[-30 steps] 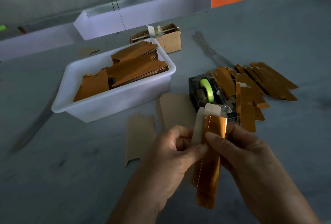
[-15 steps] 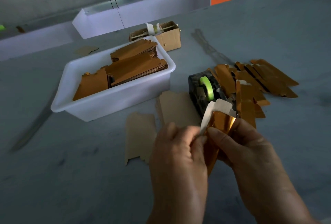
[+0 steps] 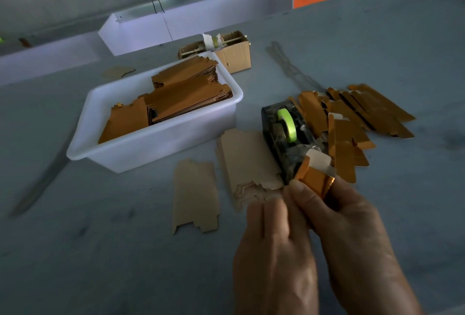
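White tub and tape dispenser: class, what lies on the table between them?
In the head view, a stack of pale flat cardboard blanks lies between the white tub and the tape dispenser.

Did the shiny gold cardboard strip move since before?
Yes. The shiny gold cardboard strip keeps its top by the near end of the black tape dispenser, slightly right; its long tail no longer shows below the left hand and right hand.

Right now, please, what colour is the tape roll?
The tape roll is bright green; head view.

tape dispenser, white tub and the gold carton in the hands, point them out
tape dispenser [image 3: 289,143]: head view, clear body
white tub [image 3: 151,148]: head view, front wall
gold carton [image 3: 314,181]: head view, shiny front face
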Available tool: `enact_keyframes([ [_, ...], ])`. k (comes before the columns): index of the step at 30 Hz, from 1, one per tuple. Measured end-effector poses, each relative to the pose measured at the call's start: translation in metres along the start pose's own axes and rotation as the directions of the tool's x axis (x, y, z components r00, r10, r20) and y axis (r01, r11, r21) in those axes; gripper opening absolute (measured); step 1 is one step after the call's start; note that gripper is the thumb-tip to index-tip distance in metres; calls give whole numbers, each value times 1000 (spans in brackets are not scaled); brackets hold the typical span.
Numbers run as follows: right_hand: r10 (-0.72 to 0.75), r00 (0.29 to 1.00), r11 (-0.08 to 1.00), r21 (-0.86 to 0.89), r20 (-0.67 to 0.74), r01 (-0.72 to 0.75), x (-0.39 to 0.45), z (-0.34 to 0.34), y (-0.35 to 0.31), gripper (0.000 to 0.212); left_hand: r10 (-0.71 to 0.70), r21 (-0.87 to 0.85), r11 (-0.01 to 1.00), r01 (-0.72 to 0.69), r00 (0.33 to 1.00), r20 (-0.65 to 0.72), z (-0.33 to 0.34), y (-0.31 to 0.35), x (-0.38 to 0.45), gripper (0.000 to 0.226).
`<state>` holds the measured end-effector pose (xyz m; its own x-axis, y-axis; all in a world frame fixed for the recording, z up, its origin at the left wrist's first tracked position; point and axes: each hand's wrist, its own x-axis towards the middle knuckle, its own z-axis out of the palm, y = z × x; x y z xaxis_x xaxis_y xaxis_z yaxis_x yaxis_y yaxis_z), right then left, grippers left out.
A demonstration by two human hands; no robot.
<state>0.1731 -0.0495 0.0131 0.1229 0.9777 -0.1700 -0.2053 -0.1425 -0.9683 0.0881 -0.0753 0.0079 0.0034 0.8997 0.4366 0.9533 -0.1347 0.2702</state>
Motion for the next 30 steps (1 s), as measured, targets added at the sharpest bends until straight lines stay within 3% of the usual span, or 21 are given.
enact_keyframes([
  [1, 3, 1000, 1000, 2, 4, -3, 0, 0, 0, 25, 53, -41, 998, -52, 999, 2, 0, -5, -3, 28],
  [3, 6, 999, 1000, -1, 34, -6, 0, 1, 2, 24, -78, -365, 928, 71, 997, -4, -8, -12, 0, 26],
  [5, -2, 998, 1000, -6, 57, 2, -2, 2, 2, 28, -307, -613, 700, 367, 929, 207, -16, -17, 4, 15],
  [6, -4, 998, 1000, -3, 55, 4, -2, 3, 2, 32, -348, -663, 574, 480, 876, 334, -18, -20, 7, 11],
  [7, 6, 999, 1000, 3, 44, -6, -2, 3, 2, 36, -343, -679, 474, 561, 828, 444, -21, -23, 10, 10],
  [9, 35, 999, 999, 16, 23, -36, -1, 2, 1, 40, -281, -663, 388, 640, 767, 576, -26, -27, 15, 11],
  [13, 33, 999, 999, -42, 31, -32, 2, -2, -7, 42, -218, -654, 326, 683, 727, 651, -27, -31, 20, 8],
  [15, -90, 996, 980, -180, 7, 90, 5, -7, -14, 47, -239, -680, 312, 663, 748, 620, -25, -33, 22, 10],
  [17, -232, 968, 941, -273, -92, 200, 12, -18, -21, 29, -309, -727, 293, 621, 781, 543, -22, -35, 26, 13],
  [19, -287, 942, 919, -327, -174, 220, 23, -32, -25, 9, -394, -761, 267, 591, 788, 474, -21, -37, 32, 20],
  [24, -3, 999, 953, -304, -33, -7, 56, -48, -22, 11, -411, -746, 171, 644, 734, 540, -19, -38, 43, 14],
  [30, 17, 996, 917, -398, 82, 17, 68, -44, -18, 14, -404, -765, 102, 636, 729, 552, -15, -25, 47, 11],
])
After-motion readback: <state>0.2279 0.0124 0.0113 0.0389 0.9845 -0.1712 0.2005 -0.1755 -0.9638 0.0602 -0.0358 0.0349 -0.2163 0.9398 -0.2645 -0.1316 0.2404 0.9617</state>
